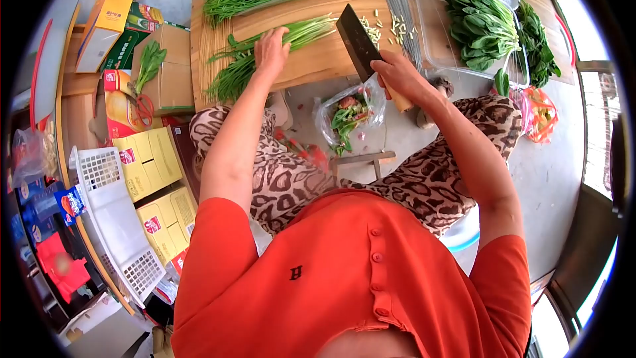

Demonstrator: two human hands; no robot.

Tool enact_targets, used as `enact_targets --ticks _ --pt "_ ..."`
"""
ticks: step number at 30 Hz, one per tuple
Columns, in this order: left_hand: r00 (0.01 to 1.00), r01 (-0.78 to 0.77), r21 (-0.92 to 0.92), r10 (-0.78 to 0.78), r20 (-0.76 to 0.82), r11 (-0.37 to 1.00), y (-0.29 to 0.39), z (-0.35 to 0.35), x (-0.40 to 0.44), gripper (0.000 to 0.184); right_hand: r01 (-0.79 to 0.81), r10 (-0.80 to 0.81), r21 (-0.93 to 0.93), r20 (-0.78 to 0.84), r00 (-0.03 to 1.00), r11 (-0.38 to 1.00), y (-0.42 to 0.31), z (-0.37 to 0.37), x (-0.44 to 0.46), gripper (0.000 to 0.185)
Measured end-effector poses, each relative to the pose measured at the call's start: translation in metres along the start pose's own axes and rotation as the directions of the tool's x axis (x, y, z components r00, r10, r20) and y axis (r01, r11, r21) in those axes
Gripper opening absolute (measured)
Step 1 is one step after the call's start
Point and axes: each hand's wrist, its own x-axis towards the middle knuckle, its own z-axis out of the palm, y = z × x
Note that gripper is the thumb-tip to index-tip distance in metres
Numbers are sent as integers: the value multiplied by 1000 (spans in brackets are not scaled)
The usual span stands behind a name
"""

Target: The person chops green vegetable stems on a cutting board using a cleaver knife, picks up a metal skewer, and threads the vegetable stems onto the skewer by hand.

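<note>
Basically, everything here is placed around a cleaver [356, 43], raised blade-up near the edge of a wooden table [311, 74]. A person's right hand [396, 73] is wrapped firmly around its handle. Left of the cleaver, the left hand [270, 52] lies over a loose bunch of long green stems [306, 32] on the table, fingers curved; whether they squeeze, I cannot tell. The stems' paler ends point toward the blade. Just right of the cleaver are short, pale cut pieces [399, 28]; farther right, leafy greens [478, 23]. The stems look light, bendy and easily bruised, likely to slide apart, so best held across the gathered middle. The cleaver seems stiff, fairly heavy and sharp, safest by its handle
</note>
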Motion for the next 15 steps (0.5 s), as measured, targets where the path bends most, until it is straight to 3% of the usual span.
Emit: enact_targets --ticks 2,5,9,15 --pt "975 -46 150 77 -209 988 23 -12 -9 31 23 -25 -63 -33 999 998 -9 1 -11 25" --pt "970 -171 111 187 -158 979 33 1 -15 24 -5 2 -75 -42 999 997 -16 2 -27 25" --pt "986 -49 156 73 -152 987 37 20 -22 17 -43 39 -79 -53 998 996 -16 4 -51 25" --pt "986 -103 157 121 -111 982 53 23 -31 14 -60 59 -5 -85 995 998 0 15 -69 23"
